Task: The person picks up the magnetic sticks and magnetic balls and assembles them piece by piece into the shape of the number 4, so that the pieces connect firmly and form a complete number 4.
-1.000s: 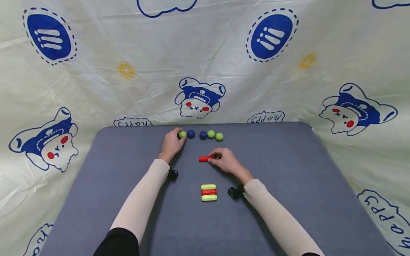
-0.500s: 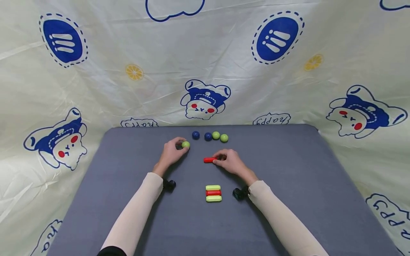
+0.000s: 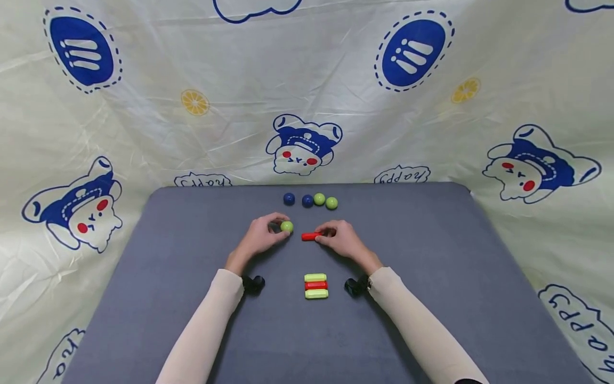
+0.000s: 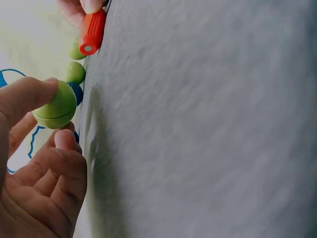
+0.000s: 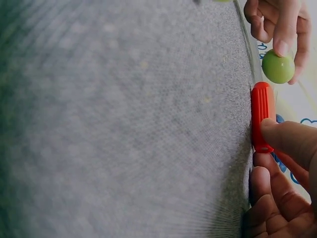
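Note:
Between thumb and fingers, my left hand (image 3: 261,234) pinches a glossy green ball (image 3: 287,226); the left wrist view shows this ball (image 4: 55,106) with a thin seam line round it. Just to its right, my right hand (image 3: 342,239) pinches the right end of a short red grooved stick (image 3: 309,236), which lies sideways close over the cloth. In the right wrist view the red stick (image 5: 262,116) has lengthwise ridges, and the thumb presses on it. A narrow gap separates the ball from the stick's left end.
Behind the hands, two blue balls (image 3: 289,199) and two green balls (image 3: 331,203) line the far part of the grey table (image 3: 412,320). Nearer the front lie two yellow-green sticks (image 3: 316,294) with a red stick (image 3: 316,286) between them. A printed curtain (image 3: 230,80) hangs behind.
My left hand has taken the green ball out of the far row and brought it toward the front and right, near the red stick. My right hand stays in place holding the stick.

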`<state>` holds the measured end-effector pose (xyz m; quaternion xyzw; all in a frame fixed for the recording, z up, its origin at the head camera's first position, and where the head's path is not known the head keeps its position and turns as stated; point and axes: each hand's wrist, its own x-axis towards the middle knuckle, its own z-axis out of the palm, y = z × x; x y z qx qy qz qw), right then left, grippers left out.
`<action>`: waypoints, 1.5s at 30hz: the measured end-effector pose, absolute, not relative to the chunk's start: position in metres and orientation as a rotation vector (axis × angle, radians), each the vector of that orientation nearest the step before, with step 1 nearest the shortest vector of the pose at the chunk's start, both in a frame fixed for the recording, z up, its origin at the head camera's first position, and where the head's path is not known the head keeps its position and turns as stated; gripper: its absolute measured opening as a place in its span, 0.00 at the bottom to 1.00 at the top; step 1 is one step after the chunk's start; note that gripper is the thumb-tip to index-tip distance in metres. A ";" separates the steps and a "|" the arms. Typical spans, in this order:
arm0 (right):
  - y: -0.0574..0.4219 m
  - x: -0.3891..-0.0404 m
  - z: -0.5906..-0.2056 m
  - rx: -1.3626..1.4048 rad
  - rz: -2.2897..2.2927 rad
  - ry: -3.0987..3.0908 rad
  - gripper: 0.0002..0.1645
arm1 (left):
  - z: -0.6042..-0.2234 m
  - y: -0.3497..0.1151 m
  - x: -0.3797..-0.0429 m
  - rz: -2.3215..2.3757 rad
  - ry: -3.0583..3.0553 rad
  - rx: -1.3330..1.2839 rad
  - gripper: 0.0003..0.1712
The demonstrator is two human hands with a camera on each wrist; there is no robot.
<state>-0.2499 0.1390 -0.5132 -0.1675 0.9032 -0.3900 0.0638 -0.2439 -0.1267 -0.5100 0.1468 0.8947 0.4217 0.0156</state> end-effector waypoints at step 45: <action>0.139 -0.259 -0.505 -0.561 -1.177 2.678 0.12 | -0.516 -0.108 -0.233 1.338 2.756 0.355 0.19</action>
